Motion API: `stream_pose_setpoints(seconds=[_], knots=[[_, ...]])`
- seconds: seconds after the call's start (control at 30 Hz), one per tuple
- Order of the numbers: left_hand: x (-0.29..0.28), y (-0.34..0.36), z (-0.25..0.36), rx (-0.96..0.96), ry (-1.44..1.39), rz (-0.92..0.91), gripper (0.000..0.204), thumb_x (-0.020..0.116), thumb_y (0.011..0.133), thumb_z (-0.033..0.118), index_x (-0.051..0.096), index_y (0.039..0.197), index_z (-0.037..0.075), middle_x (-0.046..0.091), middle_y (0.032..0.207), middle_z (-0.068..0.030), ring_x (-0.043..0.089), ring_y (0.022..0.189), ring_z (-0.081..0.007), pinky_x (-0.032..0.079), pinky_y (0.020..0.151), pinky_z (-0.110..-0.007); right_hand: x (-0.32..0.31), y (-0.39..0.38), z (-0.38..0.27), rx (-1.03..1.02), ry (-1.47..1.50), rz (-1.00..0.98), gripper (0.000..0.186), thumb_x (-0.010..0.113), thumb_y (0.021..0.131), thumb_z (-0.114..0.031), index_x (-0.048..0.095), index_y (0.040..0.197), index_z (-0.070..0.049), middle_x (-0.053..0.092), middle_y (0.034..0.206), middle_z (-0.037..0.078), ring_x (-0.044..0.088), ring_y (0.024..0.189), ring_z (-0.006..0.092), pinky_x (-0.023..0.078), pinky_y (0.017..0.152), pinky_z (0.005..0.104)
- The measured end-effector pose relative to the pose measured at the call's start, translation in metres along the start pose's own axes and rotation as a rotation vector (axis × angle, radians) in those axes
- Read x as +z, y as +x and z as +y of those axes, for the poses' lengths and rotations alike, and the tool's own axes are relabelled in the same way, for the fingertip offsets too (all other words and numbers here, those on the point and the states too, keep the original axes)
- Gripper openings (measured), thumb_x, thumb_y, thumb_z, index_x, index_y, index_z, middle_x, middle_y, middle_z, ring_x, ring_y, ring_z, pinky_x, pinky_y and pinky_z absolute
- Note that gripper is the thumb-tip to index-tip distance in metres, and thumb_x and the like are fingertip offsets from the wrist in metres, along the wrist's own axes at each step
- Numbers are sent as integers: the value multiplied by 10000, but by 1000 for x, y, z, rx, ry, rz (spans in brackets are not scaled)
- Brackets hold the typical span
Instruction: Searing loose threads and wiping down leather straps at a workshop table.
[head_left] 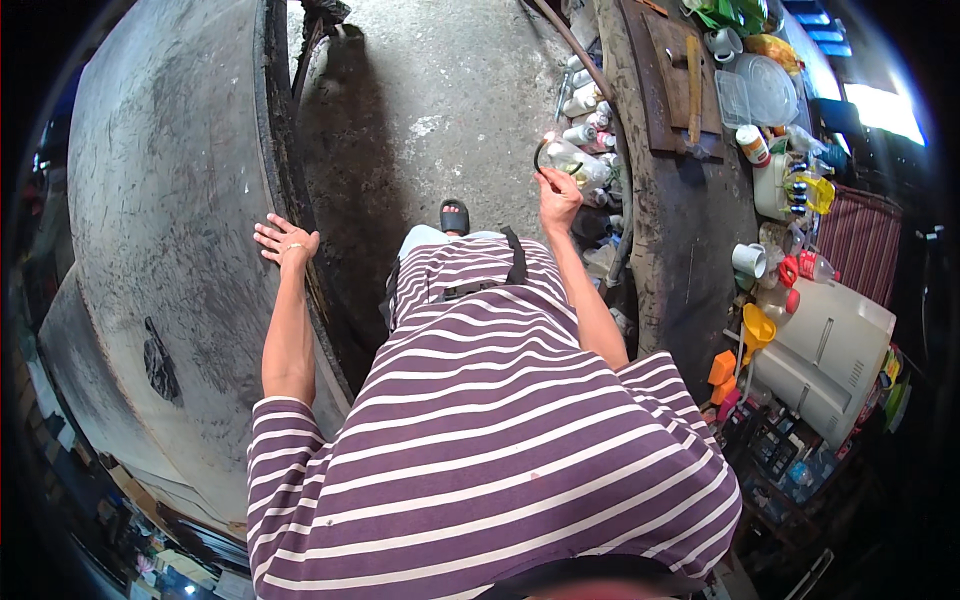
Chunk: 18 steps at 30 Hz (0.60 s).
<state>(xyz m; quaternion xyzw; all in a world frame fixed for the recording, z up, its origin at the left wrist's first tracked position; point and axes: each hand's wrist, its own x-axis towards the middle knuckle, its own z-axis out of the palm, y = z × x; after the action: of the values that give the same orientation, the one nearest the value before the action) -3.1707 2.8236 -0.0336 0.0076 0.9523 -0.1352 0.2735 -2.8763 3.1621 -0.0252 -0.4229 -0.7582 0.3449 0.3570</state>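
My left hand (289, 241) is spread with fingers apart on or just over the large scuffed grey board (180, 130) at the left, close to its dark right edge. My right hand (558, 200) grips a thin black curved strip (540, 151) between closed fingers; what exactly it is, I cannot make out. Behind that hand lies a row of white and clear plastic bottles (585, 137) along the foot of a worn dark ledge. My striped shirt and one sandalled foot show below me.
Concrete floor (420, 130) lies ahead between board and ledge (680, 250). A leaning rod (570, 50) crosses the upper right. Plastic tubs (765, 88), an orange funnel (757, 325), a white mug (748, 259) and a beige appliance casing (830, 365) crowd the right side.
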Motion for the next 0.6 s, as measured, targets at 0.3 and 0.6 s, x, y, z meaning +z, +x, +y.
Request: stream_pose_setpoints(seconds=[0.3,0.6], knots=[[2,0,-2,10,-26,17,1107,639,742,423,-190,1363,33,-174,1415,-276,-139,1320,-427,63,1046,-569,-1,-4,5,84,9,-34,175,715,667,-32,687,840,-39,656,788,66,559,646,150,456,590,259],[-1,-2,-1,10,-22,11,1112,641,736,423,-192,1362,34,-165,1418,-276,-139,1319,-431,68,1046,-568,-1,-3,9,92,11,-43,171,717,671,-38,688,840,-42,655,794,69,570,657,149,465,591,259]])
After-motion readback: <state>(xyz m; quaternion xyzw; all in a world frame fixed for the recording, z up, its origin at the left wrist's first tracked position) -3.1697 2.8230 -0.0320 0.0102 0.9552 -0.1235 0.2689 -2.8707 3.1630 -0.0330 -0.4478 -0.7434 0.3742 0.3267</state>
